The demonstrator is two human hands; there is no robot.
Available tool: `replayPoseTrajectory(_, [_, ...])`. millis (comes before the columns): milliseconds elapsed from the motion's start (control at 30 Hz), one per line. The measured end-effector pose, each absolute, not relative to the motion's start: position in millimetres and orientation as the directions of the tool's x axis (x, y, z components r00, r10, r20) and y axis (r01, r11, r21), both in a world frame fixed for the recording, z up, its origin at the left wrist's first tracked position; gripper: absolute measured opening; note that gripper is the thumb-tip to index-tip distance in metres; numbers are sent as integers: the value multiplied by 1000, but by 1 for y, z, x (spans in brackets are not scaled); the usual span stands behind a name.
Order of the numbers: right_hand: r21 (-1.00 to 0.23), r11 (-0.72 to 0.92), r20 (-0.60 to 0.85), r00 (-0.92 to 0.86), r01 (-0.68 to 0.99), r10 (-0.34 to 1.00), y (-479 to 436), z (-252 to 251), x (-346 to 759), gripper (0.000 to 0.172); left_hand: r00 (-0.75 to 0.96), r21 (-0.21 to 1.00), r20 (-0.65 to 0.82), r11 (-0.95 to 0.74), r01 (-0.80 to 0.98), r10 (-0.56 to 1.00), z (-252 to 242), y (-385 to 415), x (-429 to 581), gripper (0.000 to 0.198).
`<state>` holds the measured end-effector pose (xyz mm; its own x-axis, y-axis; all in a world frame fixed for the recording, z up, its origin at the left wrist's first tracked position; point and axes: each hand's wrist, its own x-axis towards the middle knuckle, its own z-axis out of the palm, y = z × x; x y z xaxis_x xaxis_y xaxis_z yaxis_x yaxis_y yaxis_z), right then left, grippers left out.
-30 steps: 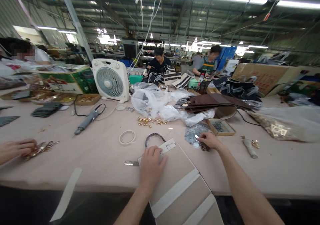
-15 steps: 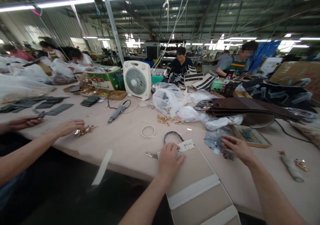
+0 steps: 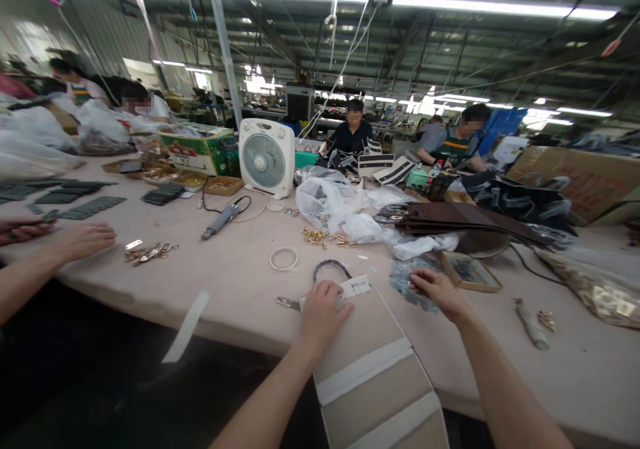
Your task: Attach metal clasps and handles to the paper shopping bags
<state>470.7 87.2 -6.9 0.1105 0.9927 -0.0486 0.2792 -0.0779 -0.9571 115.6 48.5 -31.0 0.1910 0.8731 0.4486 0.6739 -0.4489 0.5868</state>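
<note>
My left hand (image 3: 323,312) lies with its fingers spread on the top end of a beige panel (image 3: 365,332), which has pale strips across it. Beside its fingertips is a white strip (image 3: 356,288) with dark marks. A dark curved handle (image 3: 333,264) arches beyond the panel's top edge, and a metal-tipped tab (image 3: 289,303) sticks out to the left. My right hand (image 3: 440,291) is above a pile of small grey metal pieces (image 3: 407,277). Its thumb and fingertips are pinched together; what they hold is too small to make out.
Beyond the panel are a tape roll (image 3: 283,258), gold-coloured fasteners (image 3: 315,237), an electric screwdriver (image 3: 220,222) and a fan (image 3: 267,158). A shallow box (image 3: 470,272) stands right of the grey pile. A co-worker's hands (image 3: 83,241) are at the left; other people sit behind.
My right hand has lifted slightly off the grey pile, its fingers now pinched. My left hand stays on the panel. The co-worker's hand has left the metal parts, and the view has shifted.
</note>
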Motion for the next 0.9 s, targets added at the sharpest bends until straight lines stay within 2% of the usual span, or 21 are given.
replayPoseTrajectory(100, [-941,-24,-33,-20,339,999,94,4,437,55,195,589,454,-457,667,869,-32,49,115,31])
replayPoseTrajectory(200, [-929,16,-10,-67,371,998,102,5,408,54,198,591,452,-458,664,870,-31,48,115,30])
replayPoseTrajectory(333, [-953,39,7,-109,300,994,108,-1,368,57,189,598,439,-443,668,878,-29,47,114,30])
replayPoseTrajectory(433, [-953,71,35,-124,295,992,107,-1,340,50,184,621,424,-432,653,887,-29,48,113,35])
replayPoseTrajectory(633, [-958,101,95,-36,269,995,112,4,323,43,168,685,412,-426,591,896,-28,48,110,47])
replayPoseTrajectory(733, [-970,101,111,34,221,993,119,3,337,41,176,687,411,-430,586,895,-27,47,110,40])
replayPoseTrajectory(900, [-985,3,44,233,171,971,127,-3,378,43,195,676,437,-464,573,878,-25,47,109,29])
